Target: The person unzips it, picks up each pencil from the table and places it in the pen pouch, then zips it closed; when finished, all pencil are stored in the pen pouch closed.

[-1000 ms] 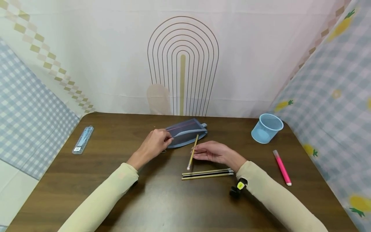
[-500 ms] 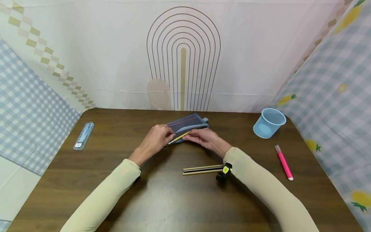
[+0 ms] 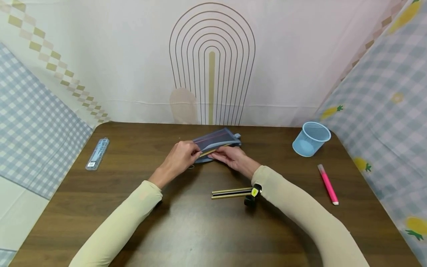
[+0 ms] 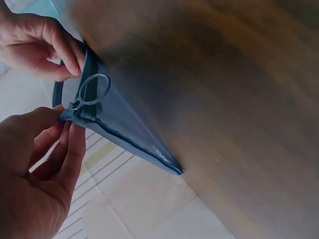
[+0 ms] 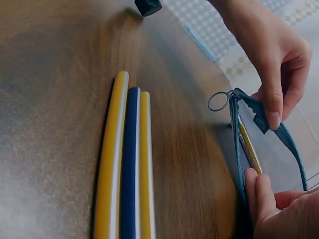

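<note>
— lying far left: a clear case [image 3: 96,154], well apart from the work.
— pinching the pouch [image 3: 217,142] end by the zip ring, left hand [image 3: 180,157].
— pushing a pencil [image 3: 211,151] into the open pouch, right hand [image 3: 232,157], fingers pinched on it.
— resting nearer: three pencils [image 3: 231,193]. further right, cup [image 3: 311,139] and pink marker [image 3: 328,184].

Bright, even light with soft shadows; head view bends at edges, wrist views blur close up.
</note>
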The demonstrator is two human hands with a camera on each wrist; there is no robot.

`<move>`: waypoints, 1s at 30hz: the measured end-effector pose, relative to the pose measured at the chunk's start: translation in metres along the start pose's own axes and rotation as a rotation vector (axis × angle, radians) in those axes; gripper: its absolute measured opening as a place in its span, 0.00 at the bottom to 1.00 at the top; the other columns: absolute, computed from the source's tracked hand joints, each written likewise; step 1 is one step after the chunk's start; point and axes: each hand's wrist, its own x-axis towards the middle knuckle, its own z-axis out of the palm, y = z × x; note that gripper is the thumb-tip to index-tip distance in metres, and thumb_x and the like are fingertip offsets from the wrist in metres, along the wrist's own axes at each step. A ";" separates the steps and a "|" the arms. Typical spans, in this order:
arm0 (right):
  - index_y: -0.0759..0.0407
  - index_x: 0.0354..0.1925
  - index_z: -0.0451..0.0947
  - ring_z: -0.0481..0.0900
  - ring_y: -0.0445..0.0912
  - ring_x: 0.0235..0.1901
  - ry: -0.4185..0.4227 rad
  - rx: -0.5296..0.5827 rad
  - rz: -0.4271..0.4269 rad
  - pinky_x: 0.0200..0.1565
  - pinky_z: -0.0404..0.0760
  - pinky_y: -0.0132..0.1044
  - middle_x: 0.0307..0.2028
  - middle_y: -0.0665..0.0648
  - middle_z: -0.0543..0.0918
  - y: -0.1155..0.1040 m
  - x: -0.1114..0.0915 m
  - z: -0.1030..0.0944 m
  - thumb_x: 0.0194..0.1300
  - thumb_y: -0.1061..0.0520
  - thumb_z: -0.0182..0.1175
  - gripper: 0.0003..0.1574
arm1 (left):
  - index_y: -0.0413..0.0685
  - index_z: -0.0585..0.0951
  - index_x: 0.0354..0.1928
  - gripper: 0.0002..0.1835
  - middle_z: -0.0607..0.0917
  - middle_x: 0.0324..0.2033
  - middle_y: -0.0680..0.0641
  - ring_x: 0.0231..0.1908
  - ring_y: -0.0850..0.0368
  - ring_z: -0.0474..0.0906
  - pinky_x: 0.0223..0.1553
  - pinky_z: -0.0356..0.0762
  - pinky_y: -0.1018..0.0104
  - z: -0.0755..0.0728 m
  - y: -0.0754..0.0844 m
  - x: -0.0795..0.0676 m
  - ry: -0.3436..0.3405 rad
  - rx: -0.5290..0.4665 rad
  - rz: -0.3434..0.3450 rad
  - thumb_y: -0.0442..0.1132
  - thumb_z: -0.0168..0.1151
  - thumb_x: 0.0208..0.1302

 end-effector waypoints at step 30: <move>0.62 0.42 0.88 0.84 0.44 0.35 -0.259 -1.336 -0.765 0.39 0.83 0.33 0.38 0.57 0.90 -0.005 -0.106 -0.039 0.66 0.60 0.67 0.08 | 0.40 0.90 0.37 0.06 0.88 0.30 0.46 0.29 0.57 0.82 0.35 0.82 0.61 -0.008 -0.001 0.000 0.009 0.006 -0.004 0.36 0.69 0.64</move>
